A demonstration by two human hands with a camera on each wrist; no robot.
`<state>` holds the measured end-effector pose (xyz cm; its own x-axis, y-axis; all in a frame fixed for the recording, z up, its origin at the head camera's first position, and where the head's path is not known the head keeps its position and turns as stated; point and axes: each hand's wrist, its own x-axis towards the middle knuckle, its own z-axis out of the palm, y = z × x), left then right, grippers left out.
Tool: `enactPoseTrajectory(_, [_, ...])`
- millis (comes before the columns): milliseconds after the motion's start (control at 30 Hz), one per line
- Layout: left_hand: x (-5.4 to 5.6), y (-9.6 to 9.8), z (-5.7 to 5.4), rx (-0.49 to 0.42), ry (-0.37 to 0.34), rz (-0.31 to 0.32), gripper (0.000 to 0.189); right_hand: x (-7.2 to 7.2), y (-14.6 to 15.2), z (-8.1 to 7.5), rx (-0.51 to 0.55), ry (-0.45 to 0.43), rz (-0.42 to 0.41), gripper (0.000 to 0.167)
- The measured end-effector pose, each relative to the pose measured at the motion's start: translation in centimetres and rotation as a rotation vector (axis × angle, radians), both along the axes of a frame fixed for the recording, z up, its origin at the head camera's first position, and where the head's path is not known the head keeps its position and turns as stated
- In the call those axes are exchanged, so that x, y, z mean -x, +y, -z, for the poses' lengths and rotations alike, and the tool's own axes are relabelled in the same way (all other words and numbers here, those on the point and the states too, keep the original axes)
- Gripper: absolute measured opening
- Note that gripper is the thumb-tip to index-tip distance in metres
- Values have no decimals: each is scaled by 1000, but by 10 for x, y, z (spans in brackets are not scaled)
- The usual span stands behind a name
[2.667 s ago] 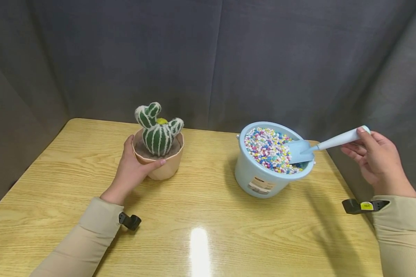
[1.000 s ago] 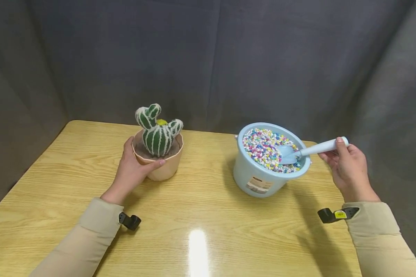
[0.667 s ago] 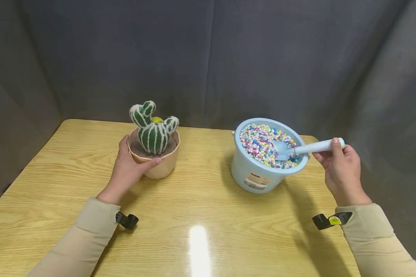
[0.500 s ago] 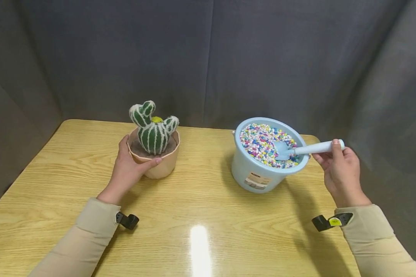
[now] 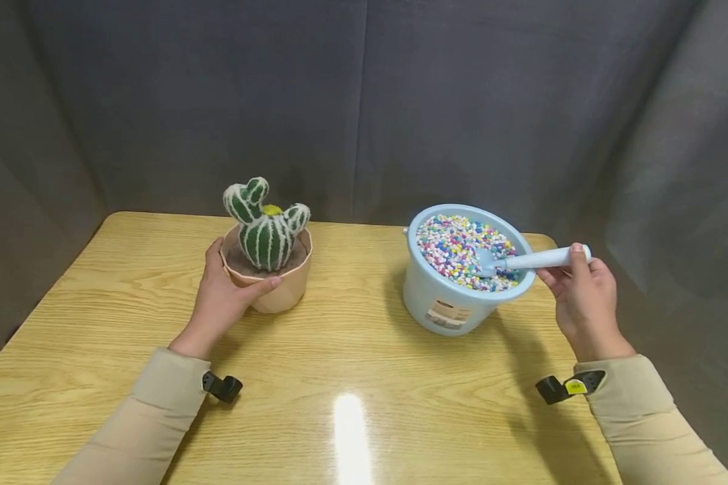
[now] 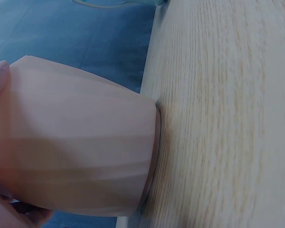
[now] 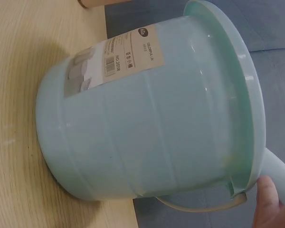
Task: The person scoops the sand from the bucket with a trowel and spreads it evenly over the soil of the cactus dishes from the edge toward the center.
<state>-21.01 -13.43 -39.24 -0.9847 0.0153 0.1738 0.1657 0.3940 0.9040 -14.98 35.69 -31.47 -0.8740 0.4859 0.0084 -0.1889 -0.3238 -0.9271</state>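
A peach-coloured flowerpot point(image 5: 286, 294) stands upright on the table, holding a green cactus point(image 5: 265, 244) with white stripes and a yellow top. My left hand point(image 5: 221, 296) grips the pot from its left side, thumb on the front rim; in the left wrist view fingers show at the pot's upper part. To the right, a light blue bucket point(image 5: 421, 289) is filled with small multicoloured pebbles point(image 5: 449, 250). My right hand point(image 5: 588, 313) holds a light blue trowel point(image 5: 536, 259) by the handle end, thumb on top. Its blade is partly buried in the pebbles.
Both things stand toward the back of the wooden table point(image 5: 352, 357). Dark grey curtain point(image 5: 249, 101) hangs behind and at the sides. The bucket's handle point(image 7: 199, 208) hangs down beside it in the right wrist view.
My right hand has moved left and lower with the trowel, and the blade has sunk deeper into the pebbles. The left hand keeps its grip on the flowerpot.
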Motion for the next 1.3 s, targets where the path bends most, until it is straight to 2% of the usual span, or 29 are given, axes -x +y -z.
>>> enactPoseTrajectory(200, [0, 5, 3, 27, -12, -6, 120, -7, 11, 3, 38, 17, 4, 31])
enactPoseTrajectory(333, [1, 7, 2, 35, -8, -11, 119, -8, 15, 1, 62, 63, 15, 28])
enactPoseTrajectory(567, [-2, 1, 0, 23, -20, -16, 121, -4, 13, -8, 34, 96, 20, 31])
enactPoseTrajectory(800, [-4, -1, -2, 10, -16, -12, 120, 0, 11, -15, 18, 137, 24, 26])
enactPoseTrajectory(1300, [0, 0, -1, 18, 0, -11, 118, 0, 13, -25, -20, 135, 55, 27])
